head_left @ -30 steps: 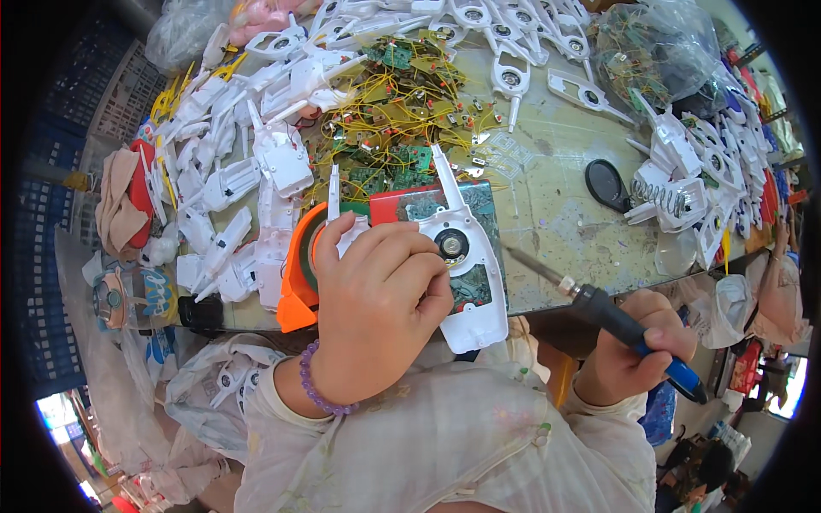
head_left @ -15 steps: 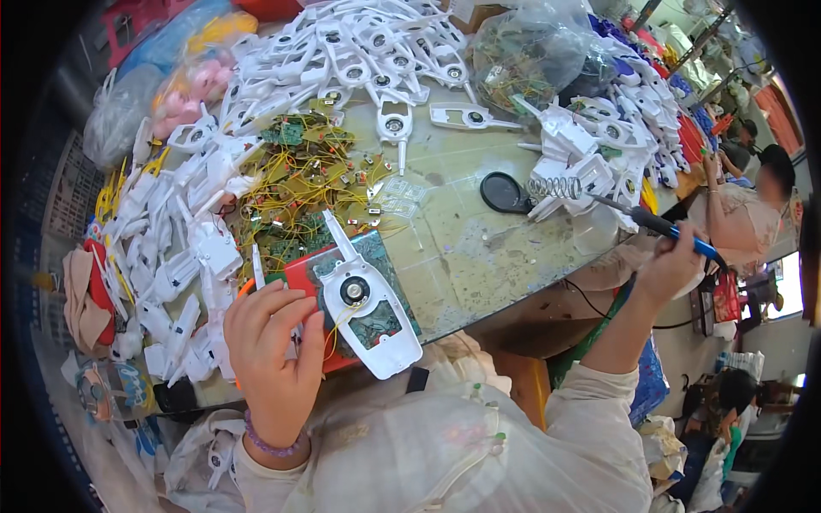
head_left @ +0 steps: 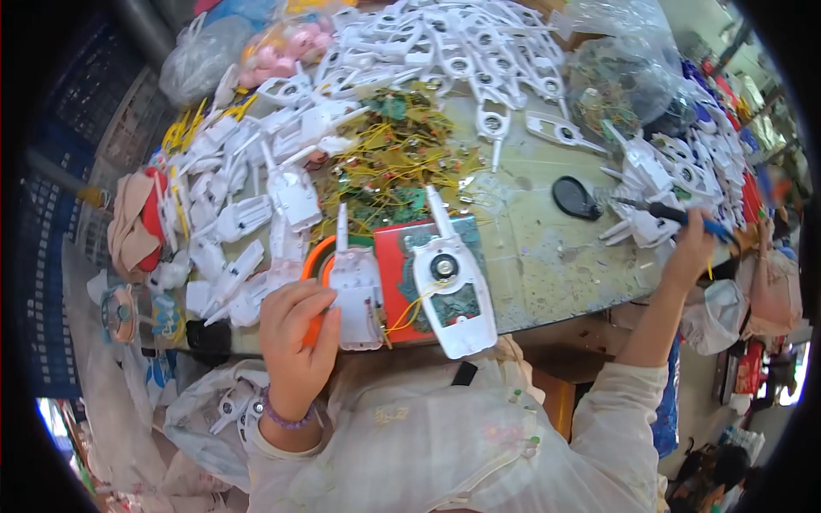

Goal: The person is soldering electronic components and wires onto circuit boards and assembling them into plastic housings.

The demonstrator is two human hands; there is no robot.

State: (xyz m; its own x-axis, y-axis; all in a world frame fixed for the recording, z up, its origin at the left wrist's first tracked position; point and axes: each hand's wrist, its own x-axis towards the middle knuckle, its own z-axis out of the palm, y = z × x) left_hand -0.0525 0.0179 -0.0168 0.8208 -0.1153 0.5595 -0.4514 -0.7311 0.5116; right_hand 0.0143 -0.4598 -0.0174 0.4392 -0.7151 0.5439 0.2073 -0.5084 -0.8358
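My right hand (head_left: 689, 256) grips a soldering iron (head_left: 671, 212) with a black and blue handle, its metal shaft pointing left into the coiled stand. A round black dish (head_left: 576, 197) sits by that stand. My left hand (head_left: 295, 338) is at the table's near edge, fingers loosely bent and thumb apart. Beside its thumb lies a white plastic housing half (head_left: 356, 295), open side up. Right of it, a white housing half with a round speaker (head_left: 444, 267) rests on a red and green board (head_left: 395, 269). Thin yellow wires (head_left: 409, 315) run between the two halves.
Circuit boards with yellow wires (head_left: 402, 158) are heaped behind the housings. White housing parts pile up at the left (head_left: 244, 218), the back (head_left: 453, 51) and the right (head_left: 676, 175). An orange ring (head_left: 318, 256) lies behind my left hand. Another person (head_left: 774, 291) sits at far right.
The view has swung left, so the scene sits further right. The soldering iron's shaft has gone into its coiled stand. My left hand has shifted slightly off the housing half, which now shows more fully.
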